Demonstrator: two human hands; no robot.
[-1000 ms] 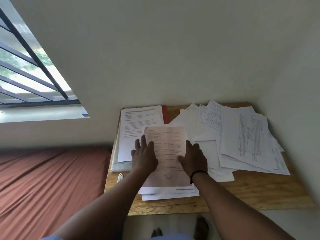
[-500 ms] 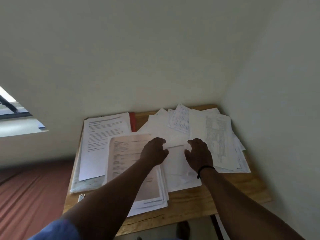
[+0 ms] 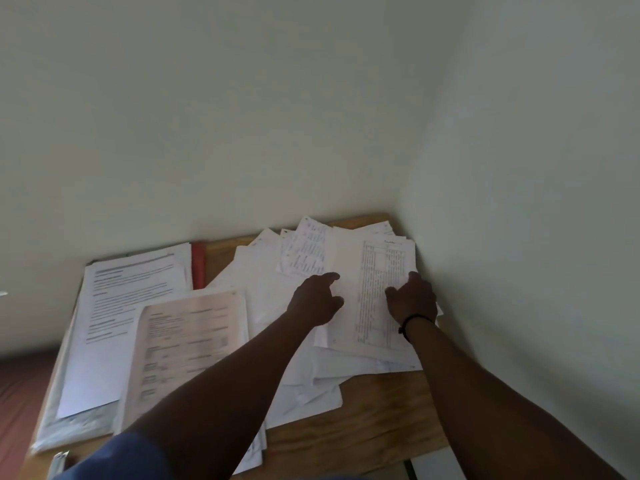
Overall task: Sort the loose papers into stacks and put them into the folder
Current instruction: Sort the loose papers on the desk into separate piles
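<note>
Both hands on loose pile | left hand point(image 3: 317, 299) loosely curled, touching sheets | right hand point(image 3: 412, 299) fingers on table sheet point(image 3: 377, 292), grip unclear | tip: lift top sheet only, steady pile | folder point(image 3: 198, 268) far left of left hand

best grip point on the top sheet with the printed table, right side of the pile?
Probably the near edge of the table sheet, coming from the person's side: it overhangs the sheets beneath, so fingers can slide under. The left hand and right hand already flank it.

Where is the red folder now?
In the head view, the red folder lies at the table's far edge by the wall, under the left paper stack.
</note>
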